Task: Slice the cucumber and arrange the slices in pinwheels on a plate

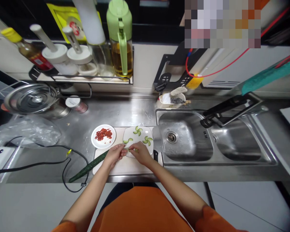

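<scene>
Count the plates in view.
2: round plate with red bits, left; squarish plate with green slices, right, on the cutting board, partly behind the right hand.

plates (147,132) on cutting board (132,168), sink (185,143) right, cucumber (89,166) left, shelf (106,80) behind

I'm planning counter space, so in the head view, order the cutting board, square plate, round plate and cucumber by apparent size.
1. Cutting board
2. Square plate
3. Round plate and cucumber, unranked: the cucumber looks longer but much narrower, so overall too close to call.
</scene>
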`<state>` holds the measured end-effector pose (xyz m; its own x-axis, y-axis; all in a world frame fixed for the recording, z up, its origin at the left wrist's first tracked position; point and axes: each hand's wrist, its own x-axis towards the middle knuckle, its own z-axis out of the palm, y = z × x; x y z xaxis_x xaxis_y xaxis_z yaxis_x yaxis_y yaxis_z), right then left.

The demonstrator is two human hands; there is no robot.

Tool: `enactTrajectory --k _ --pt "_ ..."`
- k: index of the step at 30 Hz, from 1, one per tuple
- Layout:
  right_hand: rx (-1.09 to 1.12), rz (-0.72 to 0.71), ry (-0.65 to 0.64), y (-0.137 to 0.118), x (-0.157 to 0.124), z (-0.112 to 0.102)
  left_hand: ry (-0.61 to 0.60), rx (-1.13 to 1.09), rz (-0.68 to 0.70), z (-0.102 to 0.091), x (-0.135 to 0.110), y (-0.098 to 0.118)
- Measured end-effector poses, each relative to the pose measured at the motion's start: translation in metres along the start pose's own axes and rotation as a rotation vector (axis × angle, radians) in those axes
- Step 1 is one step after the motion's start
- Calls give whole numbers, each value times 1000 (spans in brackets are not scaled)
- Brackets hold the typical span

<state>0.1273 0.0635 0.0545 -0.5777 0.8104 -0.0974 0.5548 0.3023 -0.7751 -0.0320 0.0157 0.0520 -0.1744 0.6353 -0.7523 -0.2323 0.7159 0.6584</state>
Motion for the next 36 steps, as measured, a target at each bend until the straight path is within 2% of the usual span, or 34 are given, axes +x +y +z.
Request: enactTrajectory --k 3,8,13,18,23,36 --pt "20 38 9 3 0 1 -37 -87 -31 2 6 4" --pt "71 144 -2 11 10 6 -34 -19 69 0 22 9" --pt "84 337 68 15 23 15 -3 238 242 -3 41 13" --pt "71 460 134 15 33 24 109 568 395 -3 50 18" --pt "18 482 124 16 37 29 143 747 454 0 54 23" --pt "-125 466 30 10 38 26 160 886 478 8 48 29"
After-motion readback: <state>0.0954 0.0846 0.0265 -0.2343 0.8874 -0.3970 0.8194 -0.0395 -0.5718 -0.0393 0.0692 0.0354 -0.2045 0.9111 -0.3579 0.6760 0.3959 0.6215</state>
